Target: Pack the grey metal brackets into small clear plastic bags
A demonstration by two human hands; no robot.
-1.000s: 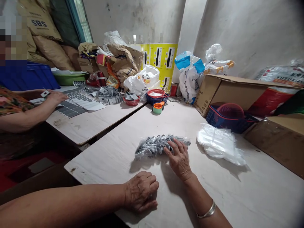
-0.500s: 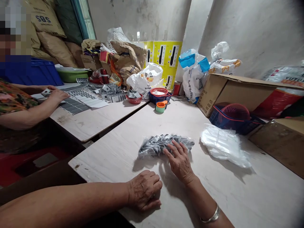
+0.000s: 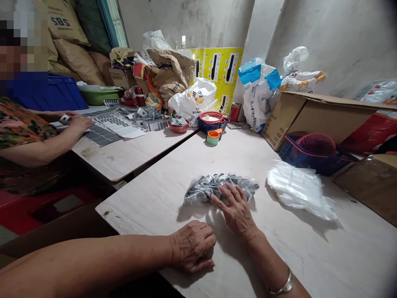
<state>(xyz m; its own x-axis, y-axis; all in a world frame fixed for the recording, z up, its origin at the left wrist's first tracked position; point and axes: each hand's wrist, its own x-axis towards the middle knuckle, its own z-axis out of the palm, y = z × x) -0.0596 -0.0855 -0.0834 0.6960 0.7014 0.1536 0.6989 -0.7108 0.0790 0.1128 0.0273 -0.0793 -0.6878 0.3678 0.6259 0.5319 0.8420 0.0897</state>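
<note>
A clear plastic bag packed with grey pieces [image 3: 201,191] lies lengthwise on the pale table [image 3: 149,198] in front of me. My right hand [image 3: 237,209] rests on the near side of this bag, its fingers spread and fingertips touching the plastic. Closer to me, my left hand [image 3: 194,247] lies on the tabletop near the edge, apart from the bag. Its fingers are curled in, and nothing shows in them. To the right of the packed bag sits a stack of clear plastic bags [image 3: 299,188].
A co-worker's hands [image 3: 77,122] hold a small grey piece at the left table, by grey sheets [image 3: 102,134]. Farther back are an orange-and-green cup [image 3: 213,138], a red basket [image 3: 211,116] and several sacks. Cardboard boxes [image 3: 369,190] and a blue basket [image 3: 291,155] line the right side.
The whole view has shifted slightly, so things appear a little farther right. Both my hands keep nearly the same pose, and the packed bag stays under my right fingers.
</note>
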